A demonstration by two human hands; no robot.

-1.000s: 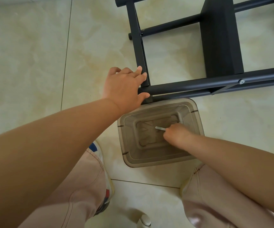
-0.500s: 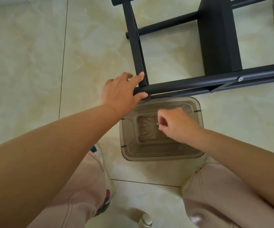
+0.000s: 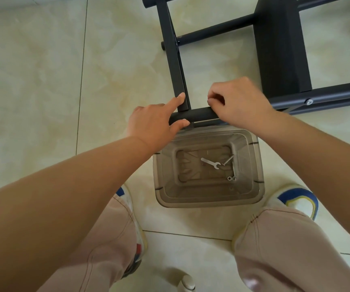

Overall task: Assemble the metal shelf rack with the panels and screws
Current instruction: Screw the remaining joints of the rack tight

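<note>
The black metal rack frame (image 3: 173, 60) lies on the tiled floor, with a black panel (image 3: 281, 49) fixed between its bars and a silver screw (image 3: 309, 101) in its near rail. My left hand (image 3: 153, 121) grips the frame's near corner, thumb under the round tube (image 3: 199, 115) and index finger along the upright bar. My right hand (image 3: 239, 102) hovers over the same tube just to the right, its fingertips pinching a small screw that is almost hidden.
A translucent plastic bin (image 3: 207, 203) stands on the floor between my feet, just below the tube. Inside it lie a small wrench (image 3: 210, 162), a loose screw (image 3: 228, 160) and two nuts (image 3: 232, 178). My knees and shoes (image 3: 296, 199) flank the bin.
My right hand came up out of the bin with a screw and moved to the tube beside my left hand. The left hand kept its hold on the frame corner.
</note>
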